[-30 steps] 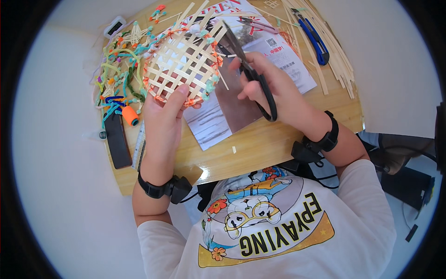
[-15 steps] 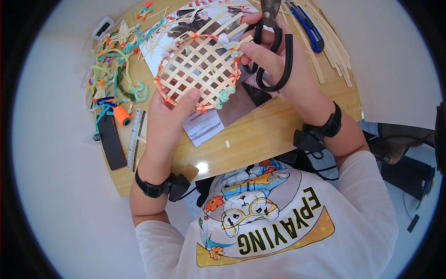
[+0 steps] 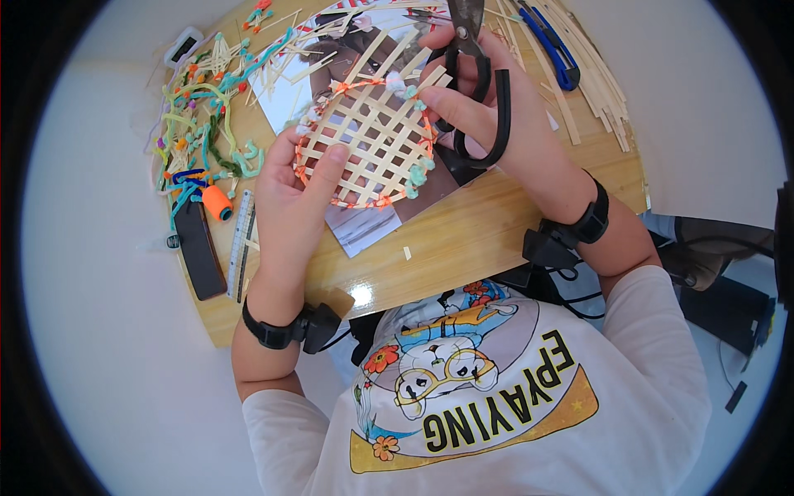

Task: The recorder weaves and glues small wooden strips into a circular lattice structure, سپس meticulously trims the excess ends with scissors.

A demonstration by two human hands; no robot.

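Between my hands is a round lattice woven from pale bamboo strips (image 3: 369, 149). Orange yarn wraps its rim, with white and mint-green tufts on it. Several strip ends stick out past the far edge. My left hand (image 3: 302, 182) grips the left side, thumb on top and fingers partly hidden underneath. Black-handled scissors (image 3: 501, 124) hang in my right hand (image 3: 488, 103), blades pointing away from me. The thumb and a finger of that hand are at the lattice's right edge, by the projecting strips.
Tangled coloured yarn (image 3: 207, 124) lies at the left, near an orange thread spool (image 3: 217, 202), a dark phone (image 3: 198, 252) and a clear ruler (image 3: 241, 245). A printed sheet (image 3: 364, 227) is under the work. A blue utility knife (image 3: 550, 45) and loose bamboo strips (image 3: 591, 74) lie at the right.
The lattice has turned and shifted slightly right and toward me. My left hand has moved up along its left edge. My right hand and the scissors have moved a little left.
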